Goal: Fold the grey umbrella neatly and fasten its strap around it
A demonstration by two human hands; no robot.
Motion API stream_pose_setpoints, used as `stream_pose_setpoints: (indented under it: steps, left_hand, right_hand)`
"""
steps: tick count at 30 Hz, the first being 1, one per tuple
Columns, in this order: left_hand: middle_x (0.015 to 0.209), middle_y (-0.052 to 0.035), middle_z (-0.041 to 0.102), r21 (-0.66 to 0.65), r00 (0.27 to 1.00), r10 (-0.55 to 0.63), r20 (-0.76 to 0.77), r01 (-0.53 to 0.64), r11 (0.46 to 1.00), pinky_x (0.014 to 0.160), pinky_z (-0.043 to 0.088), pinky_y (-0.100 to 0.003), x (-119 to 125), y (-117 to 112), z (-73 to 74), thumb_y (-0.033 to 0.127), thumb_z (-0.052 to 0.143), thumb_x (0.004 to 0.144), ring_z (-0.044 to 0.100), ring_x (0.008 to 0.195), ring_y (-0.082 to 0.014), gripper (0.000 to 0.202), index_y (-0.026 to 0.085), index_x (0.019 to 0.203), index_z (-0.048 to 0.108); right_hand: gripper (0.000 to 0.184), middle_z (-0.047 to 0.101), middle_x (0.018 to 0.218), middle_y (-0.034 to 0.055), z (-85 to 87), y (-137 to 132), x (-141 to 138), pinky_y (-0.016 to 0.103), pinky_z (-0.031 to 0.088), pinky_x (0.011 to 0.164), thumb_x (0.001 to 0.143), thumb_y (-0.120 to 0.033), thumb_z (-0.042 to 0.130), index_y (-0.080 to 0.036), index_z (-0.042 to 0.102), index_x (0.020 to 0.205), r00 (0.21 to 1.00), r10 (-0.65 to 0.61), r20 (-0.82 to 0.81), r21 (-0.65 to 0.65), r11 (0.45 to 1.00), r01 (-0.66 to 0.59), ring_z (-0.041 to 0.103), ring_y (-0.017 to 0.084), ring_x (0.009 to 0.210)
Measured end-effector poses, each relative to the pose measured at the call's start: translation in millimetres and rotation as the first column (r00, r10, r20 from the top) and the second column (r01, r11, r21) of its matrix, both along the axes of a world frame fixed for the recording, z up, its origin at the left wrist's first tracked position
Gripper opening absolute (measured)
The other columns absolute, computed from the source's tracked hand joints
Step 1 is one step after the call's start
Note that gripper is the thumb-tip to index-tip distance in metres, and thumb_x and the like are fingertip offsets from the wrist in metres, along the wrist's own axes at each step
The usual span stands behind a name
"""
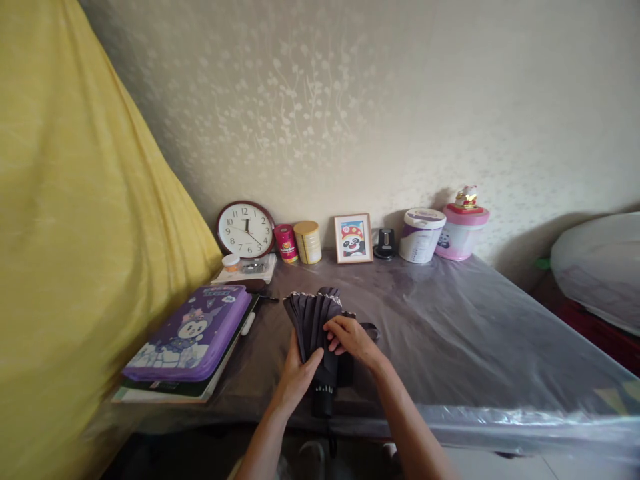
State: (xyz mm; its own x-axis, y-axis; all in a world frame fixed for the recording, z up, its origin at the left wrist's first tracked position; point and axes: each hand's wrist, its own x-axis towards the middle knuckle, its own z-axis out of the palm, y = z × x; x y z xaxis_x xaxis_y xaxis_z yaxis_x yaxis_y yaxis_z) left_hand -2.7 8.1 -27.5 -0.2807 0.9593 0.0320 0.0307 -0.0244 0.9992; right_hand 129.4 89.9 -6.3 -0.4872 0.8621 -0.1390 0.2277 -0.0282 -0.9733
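Observation:
A dark folded umbrella (311, 316) lies across the front part of a table covered in clear plastic sheet (450, 333), its pleated canopy pointing away and its black handle toward me. My left hand (299, 373) wraps around the umbrella's lower canopy from the left. My right hand (350, 337) presses on the folds from the right, fingers curled on the fabric near a loose strap.
A purple cartoon case (193, 333) lies on books at the left, beside a yellow curtain (75, 233). Along the wall stand a clock (245, 229), two small tins (298, 243), a framed picture (353, 238), a white tub (421, 235) and a pink tub (461, 231).

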Motion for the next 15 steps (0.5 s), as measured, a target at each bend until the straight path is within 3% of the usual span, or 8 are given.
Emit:
stream_pose_setpoints:
  steps: [5,9,15]
  left_hand:
    - [0.117,-0.0073,0.061,0.03,0.997,-0.029,0.069,0.028,0.999,0.094,0.045,-0.037,3.6,1.7,2.2,0.03,0.068,0.07,0.061,0.104,-0.0219,0.064,0.021,0.126,0.038]
    - [0.115,-0.005,0.062,0.013,0.997,0.004,0.079,-0.005,1.0,0.093,0.047,-0.036,4.0,3.0,-1.9,0.027,0.069,0.067,0.062,0.102,-0.0218,0.066,0.021,0.125,0.039]
    - [0.122,-0.0099,0.059,-0.035,1.0,0.022,0.004,-0.022,0.999,0.098,0.041,-0.035,-0.7,0.8,-3.5,0.028,0.069,0.069,0.057,0.111,-0.0221,0.072,0.019,0.132,0.035]
  right_hand:
    - [0.024,0.063,0.08,0.0013,0.1,-6.5,-6.2,0.015,0.047,0.046,0.081,-0.013,0.043,-0.017,0.063,0.092,0.998,0.039,0.048,0.133,0.99,-0.045,0.059,0.007,0.055]
    - [0.023,0.063,0.083,0.0014,-1.1,-5.0,-2.5,0.017,0.049,0.049,0.079,-0.014,0.045,-0.018,0.063,0.094,0.998,0.061,0.006,0.165,0.984,-0.061,0.061,0.009,0.058]
    - [0.02,0.065,0.08,0.002,3.3,13.1,23.9,0.017,0.049,0.049,0.083,-0.02,0.043,-0.017,0.061,0.092,0.976,-0.201,0.087,0.095,0.977,0.192,0.065,0.01,0.059]
